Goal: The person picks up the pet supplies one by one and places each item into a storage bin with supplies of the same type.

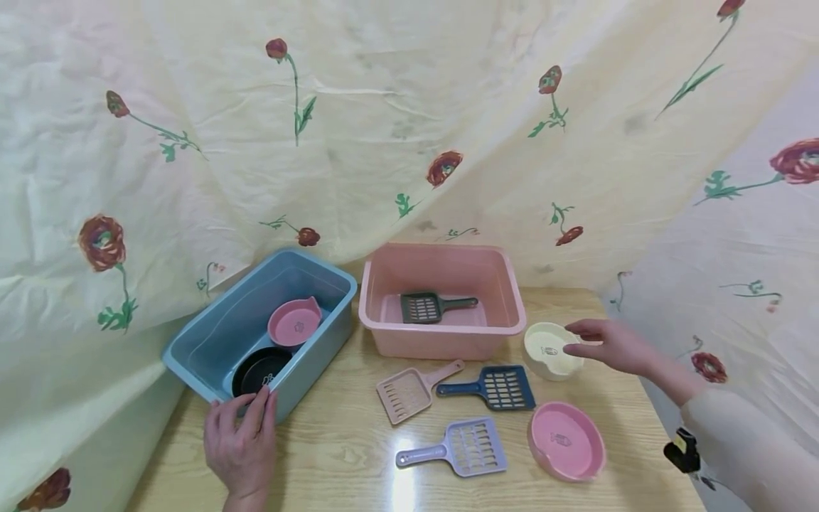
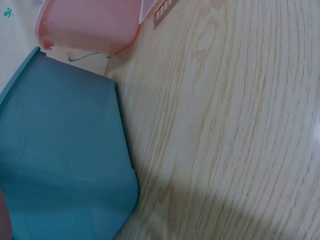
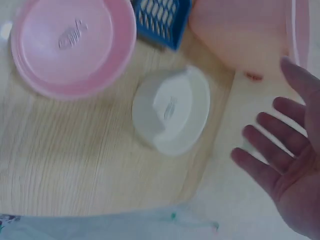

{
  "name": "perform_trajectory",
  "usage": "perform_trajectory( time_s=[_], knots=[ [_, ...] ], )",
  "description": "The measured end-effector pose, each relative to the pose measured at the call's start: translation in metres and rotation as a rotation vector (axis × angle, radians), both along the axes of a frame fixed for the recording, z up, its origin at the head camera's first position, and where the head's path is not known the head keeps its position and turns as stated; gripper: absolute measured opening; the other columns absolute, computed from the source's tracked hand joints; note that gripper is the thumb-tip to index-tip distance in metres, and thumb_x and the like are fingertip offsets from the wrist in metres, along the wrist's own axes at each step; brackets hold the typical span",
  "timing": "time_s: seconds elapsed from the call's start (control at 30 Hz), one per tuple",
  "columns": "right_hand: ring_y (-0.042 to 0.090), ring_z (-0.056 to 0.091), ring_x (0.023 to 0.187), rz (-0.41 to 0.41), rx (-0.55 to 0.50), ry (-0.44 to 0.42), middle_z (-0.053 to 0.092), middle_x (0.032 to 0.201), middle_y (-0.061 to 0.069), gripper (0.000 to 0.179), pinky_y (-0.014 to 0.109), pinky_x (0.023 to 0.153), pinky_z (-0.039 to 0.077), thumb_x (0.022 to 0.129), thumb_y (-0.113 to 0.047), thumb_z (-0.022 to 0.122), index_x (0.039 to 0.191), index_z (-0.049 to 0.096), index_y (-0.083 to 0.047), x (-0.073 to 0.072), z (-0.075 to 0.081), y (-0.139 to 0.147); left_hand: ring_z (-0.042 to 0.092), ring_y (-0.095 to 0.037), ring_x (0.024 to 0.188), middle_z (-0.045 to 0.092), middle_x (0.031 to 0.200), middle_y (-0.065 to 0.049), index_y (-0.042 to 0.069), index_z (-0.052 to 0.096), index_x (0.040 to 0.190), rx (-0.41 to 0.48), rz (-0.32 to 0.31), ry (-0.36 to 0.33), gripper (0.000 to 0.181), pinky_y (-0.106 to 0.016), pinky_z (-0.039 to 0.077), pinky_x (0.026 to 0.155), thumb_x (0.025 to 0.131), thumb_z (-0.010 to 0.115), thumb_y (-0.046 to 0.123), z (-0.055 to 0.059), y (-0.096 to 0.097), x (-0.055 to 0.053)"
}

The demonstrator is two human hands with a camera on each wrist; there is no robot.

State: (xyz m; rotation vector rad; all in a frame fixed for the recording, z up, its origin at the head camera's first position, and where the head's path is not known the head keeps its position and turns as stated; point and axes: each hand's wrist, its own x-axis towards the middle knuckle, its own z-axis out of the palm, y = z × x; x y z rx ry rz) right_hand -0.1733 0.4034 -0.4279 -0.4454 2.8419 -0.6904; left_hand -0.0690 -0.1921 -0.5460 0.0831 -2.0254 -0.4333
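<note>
My left hand (image 1: 239,441) grips the near rim of a blue litter box (image 1: 333,338), its fingers bent at the edge. Inside that box lie a pink bowl (image 1: 294,323) and a black bowl (image 1: 256,368). At the left edge of the left wrist view only a sliver of hand shows beside the box wall (image 2: 65,140). On the right, my right hand (image 1: 604,345) hovers beside a cream bowl (image 1: 550,352) with a fish print. The right wrist view has this hand (image 3: 295,155) with spread fingers, apart from the cream bowl (image 3: 172,110).
A pink litter box (image 1: 441,341) holding a dark green litter scoop (image 1: 422,308) stands at the back. Before it lie beige (image 1: 406,395), navy (image 1: 508,387) and lilac (image 1: 473,448) scoops. A second pink bowl (image 1: 566,441) sits near the right table edge. Flowered cloth (image 1: 384,142) hangs behind.
</note>
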Motion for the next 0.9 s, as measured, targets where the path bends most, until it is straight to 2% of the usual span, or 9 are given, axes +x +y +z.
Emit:
perform_trajectory(
  time_s=[0.23, 0.43, 0.57, 0.73, 0.9],
  knots=[
    [0.055, 0.066, 0.119, -0.036, 0.107, -0.087, 0.065, 0.131, 0.038, 0.063, 0.062, 0.093, 0.059, 0.099, -0.034, 0.078, 0.134, 0.061, 0.015, -0.016, -0.005, 0.031, 0.063, -0.043, 0.090, 0.069, 0.095, -0.017, 0.006, 0.083, 0.104, -0.003, -0.006, 0.027, 0.037, -0.045, 0.036, 0.126, 0.107, 0.066, 0.039, -0.004, -0.001, 0.001],
    [0.056, 0.064, 0.120, -0.066, 0.158, -0.116, 0.065, 0.130, 0.039, 0.067, 0.065, 0.094, 0.057, 0.099, -0.039, 0.077, 0.135, 0.060, 0.014, -0.024, -0.011, 0.039, 0.063, -0.043, 0.089, 0.068, 0.094, -0.017, 0.006, 0.083, 0.105, -0.004, 0.003, 0.028, 0.037, -0.046, 0.037, 0.125, 0.107, 0.066, 0.039, -0.005, 0.000, 0.001],
    [0.056, 0.065, 0.118, -0.060, 0.166, -0.113, 0.066, 0.127, 0.039, 0.066, 0.065, 0.095, 0.057, 0.099, -0.037, 0.076, 0.134, 0.059, 0.016, -0.029, -0.016, 0.040, 0.062, -0.043, 0.091, 0.067, 0.093, -0.017, 0.006, 0.083, 0.106, -0.005, 0.008, 0.011, 0.039, -0.046, 0.035, 0.126, 0.108, 0.064, 0.040, -0.006, 0.001, 0.003],
    [0.056, 0.064, 0.119, -0.066, 0.176, -0.135, 0.066, 0.127, 0.040, 0.072, 0.066, 0.096, 0.055, 0.098, -0.042, 0.077, 0.136, 0.057, 0.017, -0.034, -0.021, 0.044, 0.062, -0.043, 0.089, 0.067, 0.091, -0.018, 0.006, 0.084, 0.105, -0.012, 0.007, 0.041, 0.038, -0.043, 0.035, 0.127, 0.107, 0.065, 0.040, -0.007, 0.000, 0.001],
    [0.060, 0.060, 0.124, -0.108, 0.067, -0.280, 0.054, 0.140, 0.045, 0.079, 0.060, 0.087, 0.062, 0.101, -0.040, 0.074, 0.145, 0.045, 0.019, -0.043, -0.026, 0.048, 0.062, -0.043, 0.087, 0.066, 0.090, -0.018, 0.007, 0.084, 0.103, -0.015, 0.006, 0.072, 0.038, -0.041, 0.035, 0.127, 0.107, 0.066, 0.040, -0.009, -0.001, -0.002]
  ],
)
